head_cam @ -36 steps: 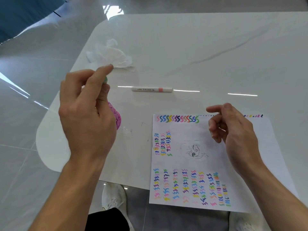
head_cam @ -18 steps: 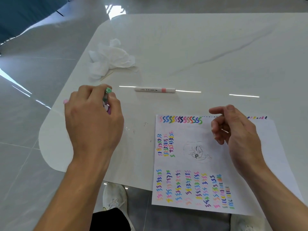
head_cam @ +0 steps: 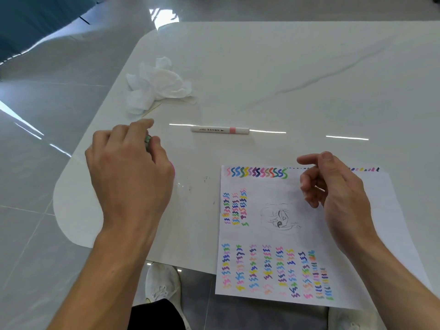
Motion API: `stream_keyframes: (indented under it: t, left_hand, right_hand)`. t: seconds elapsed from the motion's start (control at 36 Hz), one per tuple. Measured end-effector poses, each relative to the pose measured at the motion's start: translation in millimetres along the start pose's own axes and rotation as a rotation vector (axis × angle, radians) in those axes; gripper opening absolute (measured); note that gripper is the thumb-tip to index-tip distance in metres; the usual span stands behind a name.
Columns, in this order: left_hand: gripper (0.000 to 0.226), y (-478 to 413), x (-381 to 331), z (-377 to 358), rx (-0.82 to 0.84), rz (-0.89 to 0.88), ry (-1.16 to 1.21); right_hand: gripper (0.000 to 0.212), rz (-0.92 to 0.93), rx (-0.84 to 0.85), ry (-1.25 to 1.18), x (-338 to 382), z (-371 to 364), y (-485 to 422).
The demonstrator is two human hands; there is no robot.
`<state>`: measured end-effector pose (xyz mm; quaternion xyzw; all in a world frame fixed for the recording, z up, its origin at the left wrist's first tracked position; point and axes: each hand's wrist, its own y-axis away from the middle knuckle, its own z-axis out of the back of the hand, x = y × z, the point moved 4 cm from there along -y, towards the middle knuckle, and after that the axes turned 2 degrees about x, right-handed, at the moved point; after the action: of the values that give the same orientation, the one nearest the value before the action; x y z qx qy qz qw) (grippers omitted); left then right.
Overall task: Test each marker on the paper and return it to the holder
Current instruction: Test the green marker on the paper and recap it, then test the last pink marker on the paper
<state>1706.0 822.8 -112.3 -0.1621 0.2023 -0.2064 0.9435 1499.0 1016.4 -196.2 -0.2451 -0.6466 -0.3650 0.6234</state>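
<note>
Under the left hand (head_cam: 129,177), a green-capped marker (head_cam: 147,139).

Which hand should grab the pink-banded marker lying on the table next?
Right, probably. The right hand is empty, half-curled above the paper. The left hand pinches a green-capped marker over the mostly hidden pink holder. The pink-banded marker lies between them.
</note>
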Motion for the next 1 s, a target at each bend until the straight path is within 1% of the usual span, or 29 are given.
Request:
stream_keyframes:
  t: [0.11,0.31,0.36,0.44,0.61,0.75,0.83,0.89,1.0]
  left_hand:
    - [0.032,-0.2,-3.7,0.3,-0.006,-0.080,0.057]
    - [0.031,4.2,-27.0,-3.3,-0.029,-0.350,0.159]
    - [0.031,6.2,-33.7,-8.7,-0.003,-0.411,0.174]
    - [0.032,9.9,-41.9,-21.6,0.083,-0.461,0.196]
    - [0.034,15.6,-47.0,-49.3,0.226,-0.443,0.222]
    - [0.037,13.2,-50.5,-72.5,0.345,-0.343,0.202]
    - [0.041,12.8,-55.0,-85.9,0.390,-0.316,0.206]
    - [0.045,12.9,-59.3,-94.4,0.414,-0.308,0.193]
    - [0.049,12.5,-61.1,-109.9,0.455,-0.318,0.162]
  right_hand:
    - [0.037,-0.003,0.006,-0.008,-0.2,-1.6,0.4]
    - [0.035,0.000,0.011,0.010,0.1,1.4,1.7]
    - [0.033,-0.001,0.011,0.013,0.8,1.4,0.9]
    - [0.030,-0.003,0.017,0.010,0.5,1.3,-0.4]
    - [0.021,0.003,0.039,0.053,-3.3,7.4,1.8]
    - [0.017,0.005,0.051,0.082,-5.4,10.7,0.6]
    - [0.015,0.023,0.072,0.120,-5.1,7.7,0.3]
    - [0.015,0.031,0.087,0.150,-4.9,6.2,0.2]
    - [0.025,0.030,0.117,0.182,-6.3,2.9,1.6]
